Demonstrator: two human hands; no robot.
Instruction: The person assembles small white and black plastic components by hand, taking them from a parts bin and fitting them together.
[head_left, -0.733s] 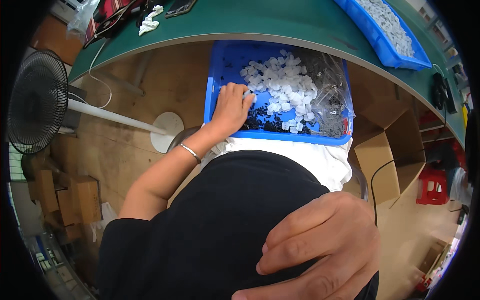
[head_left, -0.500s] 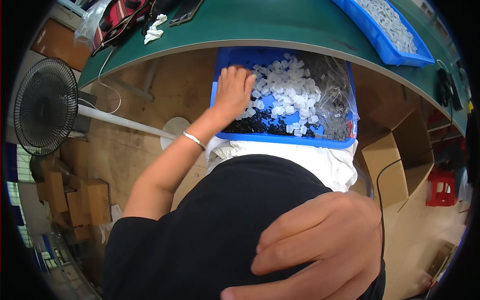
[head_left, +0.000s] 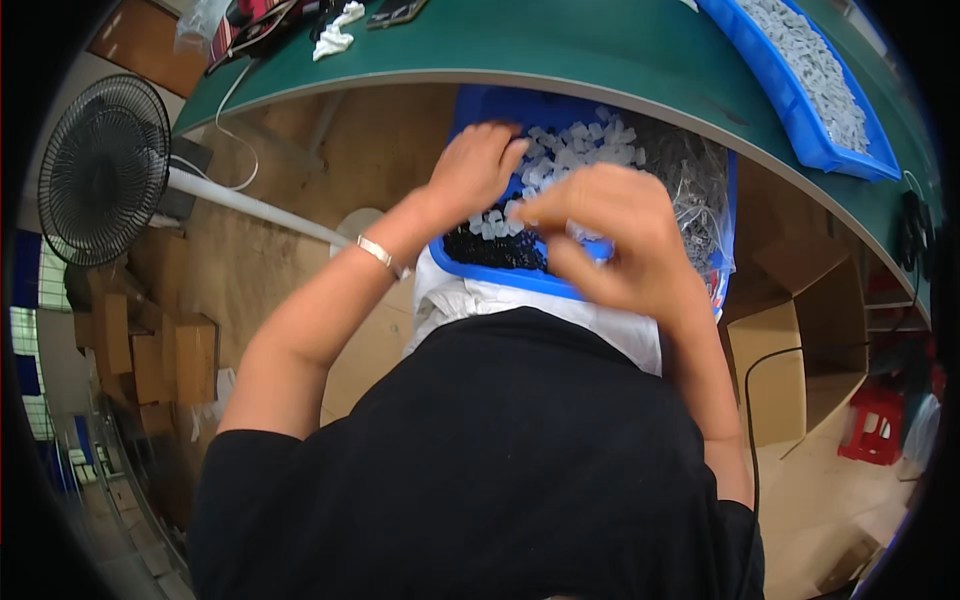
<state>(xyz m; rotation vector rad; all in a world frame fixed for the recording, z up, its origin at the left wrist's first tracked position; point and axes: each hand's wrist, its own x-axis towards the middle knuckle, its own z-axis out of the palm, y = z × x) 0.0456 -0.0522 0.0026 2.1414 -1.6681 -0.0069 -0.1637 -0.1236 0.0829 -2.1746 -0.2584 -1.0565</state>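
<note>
A blue tray (head_left: 478,270) rests on my lap, partly under the table edge. In it lie a heap of translucent white plastic pieces (head_left: 575,150), many small black pieces (head_left: 490,250) and clear plastic bags (head_left: 690,185) with dark contents at the right. My left hand (head_left: 475,168) reaches over the tray's left side, fingers curled and tips hidden; whatever they hold cannot be seen. Blurred by motion, my right hand (head_left: 625,235) hovers above the near middle of the tray. Its thumb and forefinger are apart, the forefinger's tip close to some white pieces.
The green table (head_left: 560,45) curves across in front of me. On it are a blue bin (head_left: 815,130) of pale pieces, a crumpled tissue (head_left: 335,35) and a phone (head_left: 395,12). A fan (head_left: 105,170) stands left; an open carton (head_left: 770,370) and a red stool (head_left: 875,425) are right.
My right hand has moved from close in front of my chest, forward to above the tray. The left hand stays over the tray's left side. The whole view has shifted a little.
</note>
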